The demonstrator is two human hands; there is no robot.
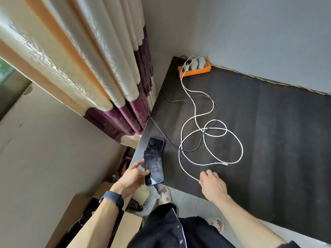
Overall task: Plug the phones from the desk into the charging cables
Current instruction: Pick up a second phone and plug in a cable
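Observation:
A dark phone (154, 169) with a smudged screen is held at the desk's front left corner by my left hand (133, 178), fingers wrapped around its left edge. Behind it a second dark phone (156, 143) lies flat on the desk. My right hand (213, 185) rests on the desk mat with its fingertips touching the end of a white braided cable (189, 173). A second white cable's plug (226, 164) lies free further right. The white cables loop back to chargers in an orange power strip (194, 69). A thin black cable (172, 143) also crosses the mat.
The desk is covered by a black mat (268, 131). Curtains (89, 72) hang at the left beside the desk. Cardboard boxes (129, 224) and a bag sit on the floor below the left hand. Grey walls meet behind the power strip.

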